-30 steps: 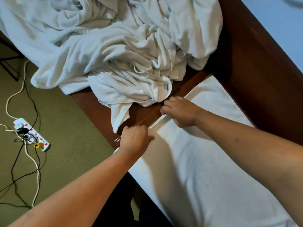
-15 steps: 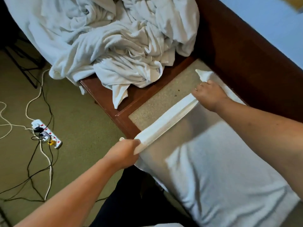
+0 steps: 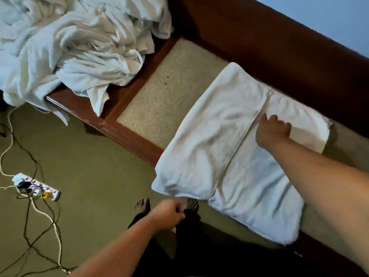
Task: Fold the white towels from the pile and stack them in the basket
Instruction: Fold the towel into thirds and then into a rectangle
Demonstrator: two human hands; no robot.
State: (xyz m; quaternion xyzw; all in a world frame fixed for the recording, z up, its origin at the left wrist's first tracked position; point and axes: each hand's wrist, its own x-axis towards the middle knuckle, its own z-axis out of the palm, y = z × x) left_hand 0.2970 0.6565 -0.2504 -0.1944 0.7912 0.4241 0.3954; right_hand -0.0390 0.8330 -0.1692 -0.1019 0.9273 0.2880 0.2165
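Nearest are two bare feet (image 3: 142,204) on the green floor (image 3: 89,156). Above them hangs the left hand (image 3: 169,214), blurred, with its fingers curled. It sits just below the near edge of the towel (image 3: 209,136), and I cannot tell whether it grips that edge or holds nothing.

The towel lies flat on the tan surface (image 3: 169,92), its near end hanging over the front rim. Its left part is folded over onto the rest, and the flap's edge runs as a straight line across the middle.

The right hand (image 3: 273,130) rests on the towel at the far end of that line. Its fingers are bent and its thumb lies against the flap's edge. Whether it pinches the cloth or only presses on it does not show.

To the left on the floor lies a power strip (image 3: 36,188) with tangled cords (image 3: 30,216).

Farther off at the left, the pile (image 3: 79,47) of crumpled white towels covers the wooden end of the surface and spills over its edge. A dark wooden back (image 3: 279,56) runs behind the surface, with a blue wall (image 3: 329,17) beyond.
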